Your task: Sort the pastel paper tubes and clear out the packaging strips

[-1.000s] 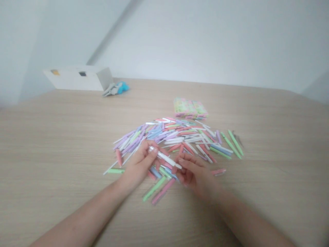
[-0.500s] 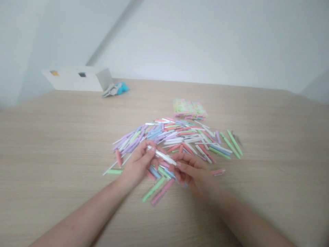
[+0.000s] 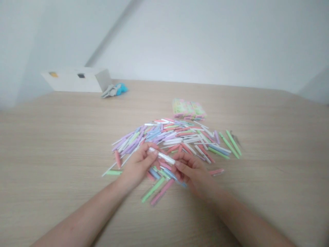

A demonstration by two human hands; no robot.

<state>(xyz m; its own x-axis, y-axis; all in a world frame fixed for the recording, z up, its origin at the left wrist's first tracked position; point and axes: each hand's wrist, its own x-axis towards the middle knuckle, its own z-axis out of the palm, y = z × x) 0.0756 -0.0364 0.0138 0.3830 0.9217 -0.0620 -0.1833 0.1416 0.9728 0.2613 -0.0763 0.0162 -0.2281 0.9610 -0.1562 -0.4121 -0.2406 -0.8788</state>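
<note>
A white pen is held between my two hands over the near side of a pile of pens. My left hand pinches its upper left end between thumb and fingers. The fingers of my right hand close on its lower right end. Beneath and beyond the hands spreads the pile of pens and pen parts in white, purple, blue, red and green. Closer to me lie a green pen and a pink pen, side by side.
Behind the pile sits a stack of green and pink packets. A white box stands at the back left, with a grey and blue crumpled item beside it. Two green pens lie at the pile's right, on the wooden table.
The white pen has turned slightly in my fingers, and its tapered right end no longer shows. Both hands stay in nearly the same place.
</note>
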